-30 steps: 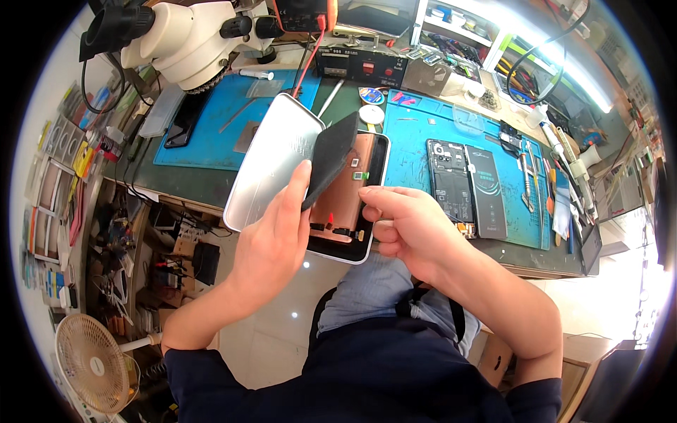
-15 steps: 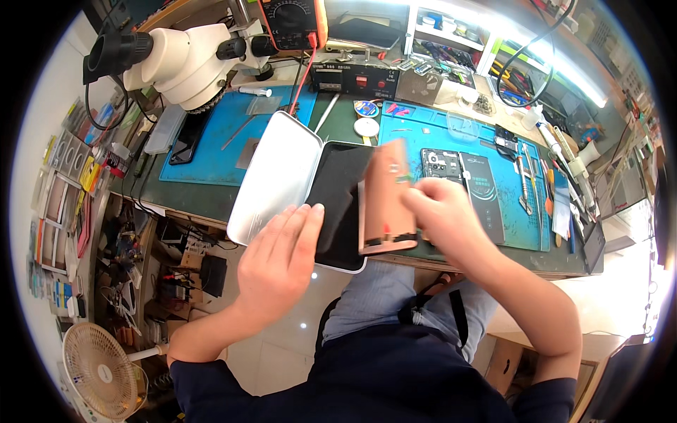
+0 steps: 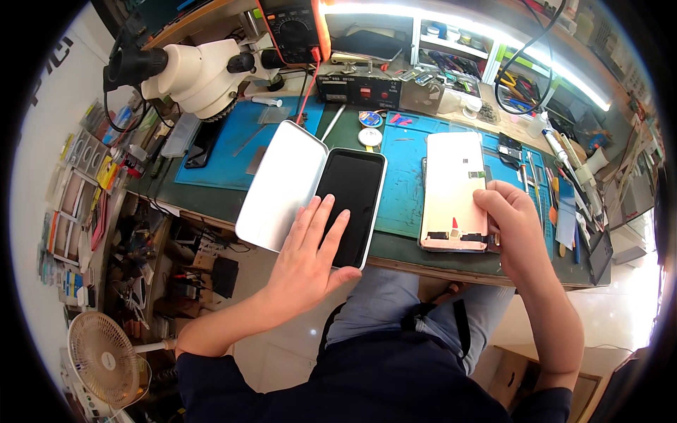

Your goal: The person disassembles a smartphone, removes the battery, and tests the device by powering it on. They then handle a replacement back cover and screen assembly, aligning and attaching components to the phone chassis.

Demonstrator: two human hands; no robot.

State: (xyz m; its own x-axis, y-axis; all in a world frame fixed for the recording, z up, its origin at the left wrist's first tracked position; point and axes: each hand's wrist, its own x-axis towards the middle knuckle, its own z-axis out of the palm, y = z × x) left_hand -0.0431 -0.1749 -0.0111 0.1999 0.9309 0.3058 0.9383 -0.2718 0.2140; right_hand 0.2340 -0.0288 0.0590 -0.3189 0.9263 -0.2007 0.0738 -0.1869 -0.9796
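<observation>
A phone screen panel (image 3: 455,183), with its copper-coloured back facing up, is pinched at its right edge by my right hand (image 3: 513,218). It lies over an opened phone on the right part of the bench; the panel hides nearly all of that phone, and I cannot tell whether they touch. My left hand (image 3: 308,243) is spread flat, palm down, fingertips on a black screen-like slab (image 3: 358,185). That slab sits in the right half of a hinged white case (image 3: 280,187), which lies unfolded at the bench's front edge.
Blue work mats (image 3: 402,204) cover much of the dark green bench. At the back left stands a microscope (image 3: 201,74), with an orange-edged multimeter (image 3: 293,32) beside it. Another phone (image 3: 202,148) lies at left. Tweezers and other hand tools (image 3: 564,211) line the right side.
My right hand has carried the screen panel from beside the white case rightward over the opened phone, covering it. My left hand has shifted right, onto the black slab, with its fingers spread wider.
</observation>
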